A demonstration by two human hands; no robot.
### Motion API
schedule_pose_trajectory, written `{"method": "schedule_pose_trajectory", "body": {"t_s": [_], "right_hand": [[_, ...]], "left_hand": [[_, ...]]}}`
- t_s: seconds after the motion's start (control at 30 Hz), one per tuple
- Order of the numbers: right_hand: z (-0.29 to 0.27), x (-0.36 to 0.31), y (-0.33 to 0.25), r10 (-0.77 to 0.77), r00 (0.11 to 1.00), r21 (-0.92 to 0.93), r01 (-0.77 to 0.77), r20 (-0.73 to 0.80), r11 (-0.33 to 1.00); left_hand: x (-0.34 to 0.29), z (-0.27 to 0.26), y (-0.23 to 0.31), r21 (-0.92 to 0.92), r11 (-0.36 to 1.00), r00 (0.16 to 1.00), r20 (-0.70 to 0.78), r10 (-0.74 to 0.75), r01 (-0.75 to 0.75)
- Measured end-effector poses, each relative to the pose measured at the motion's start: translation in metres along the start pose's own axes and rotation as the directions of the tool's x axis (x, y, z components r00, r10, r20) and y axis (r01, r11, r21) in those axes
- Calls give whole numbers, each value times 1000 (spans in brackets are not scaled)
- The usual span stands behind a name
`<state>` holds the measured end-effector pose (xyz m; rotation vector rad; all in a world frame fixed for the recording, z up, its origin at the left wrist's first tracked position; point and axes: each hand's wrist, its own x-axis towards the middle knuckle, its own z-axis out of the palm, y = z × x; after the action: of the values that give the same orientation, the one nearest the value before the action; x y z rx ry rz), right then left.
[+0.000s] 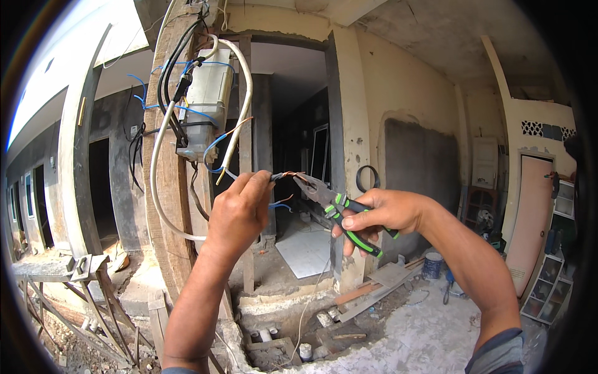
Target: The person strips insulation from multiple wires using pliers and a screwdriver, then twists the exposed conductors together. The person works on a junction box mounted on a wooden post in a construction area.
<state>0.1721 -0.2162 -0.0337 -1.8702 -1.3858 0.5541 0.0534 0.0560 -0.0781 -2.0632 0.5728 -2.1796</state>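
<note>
My left hand [240, 209] is closed around insulated wire, from which a twisted bare copper end [290, 174] sticks out to the right. My right hand [389, 212] grips combination pliers [319, 192] by their black and green handles. The plier jaws are at the tip of the copper twist; whether they bite on it I cannot tell. Above my left hand, a thick white cable [246, 93] hangs with stripped ends, beside a blue wire [212, 151]. A grey, part-transparent electrical box [208, 87] is on the wooden post behind.
The rough wooden post [167, 212] stands left of centre. Black cables [165, 87] loop beside the box. A dark ring [367, 179] is near the door frame. Below lie planks [380, 290], a paint bucket [431, 266] and pipe stubs [305, 352] in broken ground. Trestles [81, 293] stand left.
</note>
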Motion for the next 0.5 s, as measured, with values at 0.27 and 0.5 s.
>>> {"method": "schedule_pose_trajectory", "body": {"t_s": [0.27, 0.5], "right_hand": [[2, -33, -28, -328, 847, -787, -157, -418, 596], [-13, -25, -65, -546, 816, -979, -117, -191, 168]], "left_hand": [[-4, -6, 1, 10, 999, 998, 47, -52, 52], [-3, -4, 3, 53, 999, 998, 57, -7, 4]]}}
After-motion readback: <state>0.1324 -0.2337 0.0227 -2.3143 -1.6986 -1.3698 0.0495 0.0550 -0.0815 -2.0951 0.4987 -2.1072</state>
